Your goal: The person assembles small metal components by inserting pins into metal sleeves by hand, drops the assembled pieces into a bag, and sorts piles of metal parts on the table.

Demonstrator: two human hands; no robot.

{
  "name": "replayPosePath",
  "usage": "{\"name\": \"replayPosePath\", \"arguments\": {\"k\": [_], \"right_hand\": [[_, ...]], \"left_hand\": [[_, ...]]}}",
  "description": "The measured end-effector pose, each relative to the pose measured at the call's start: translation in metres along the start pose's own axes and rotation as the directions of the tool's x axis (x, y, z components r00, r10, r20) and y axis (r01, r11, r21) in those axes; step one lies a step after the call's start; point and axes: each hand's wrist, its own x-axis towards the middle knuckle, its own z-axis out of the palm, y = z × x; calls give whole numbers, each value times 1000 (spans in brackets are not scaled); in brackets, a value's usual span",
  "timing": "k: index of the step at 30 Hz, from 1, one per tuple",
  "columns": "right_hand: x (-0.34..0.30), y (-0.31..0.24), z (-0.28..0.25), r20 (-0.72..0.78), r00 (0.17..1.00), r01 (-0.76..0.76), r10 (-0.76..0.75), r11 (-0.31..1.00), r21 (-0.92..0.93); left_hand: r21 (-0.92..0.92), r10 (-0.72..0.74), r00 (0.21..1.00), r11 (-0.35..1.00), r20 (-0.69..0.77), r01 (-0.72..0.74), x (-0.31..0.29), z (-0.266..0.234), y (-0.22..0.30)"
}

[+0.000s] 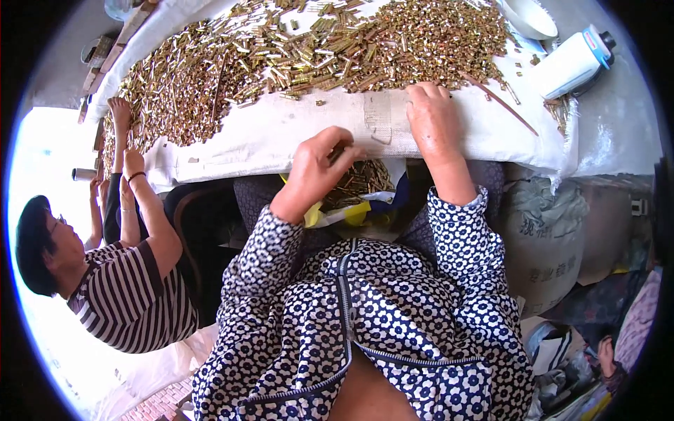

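Observation:
A wide heap of small brass-coloured metal pieces (414, 42) covers much of a white cloth-covered table (316, 130). Some pieces are long and thin, others short. Along the heap's near edge rests my right hand (432, 123), its fingers bent down together; their tips and anything under them are hidden. My left hand (316, 172) is raised at the table's near edge, fingers curled toward the thumb around something dark that I cannot make out. Below it, between my knees, an open bag (337, 216) with yellow and blue on it contains thin brass-coloured strips (361, 179).
A thin brown stick (498, 104) lies on the cloth at right. Beyond it are a white bottle (572, 63) and a white bowl (530, 17). On the left, a person in a striped shirt (130, 298) reaches to the heap. A stuffed sack (544, 245) stands beside my right knee.

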Motion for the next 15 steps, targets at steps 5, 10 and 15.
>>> {"name": "replayPosePath", "arguments": {"k": [5, 10, 15], "right_hand": [[3, -7, -7, 27, 999, 23, -22, 999, -32], [5, -18, -19, 39, 999, 18, -18, 1000, 4], [5, -21, -22, 24, 999, 21, -22, 999, 33]], "left_hand": [[137, 166, 983, 978, -73, -154, 14, -14, -1], [348, 271, 957, 911, -104, -221, 74, 3, -4], [651, 235, 967, 719, 101, -243, 108, 26, -14]]}}
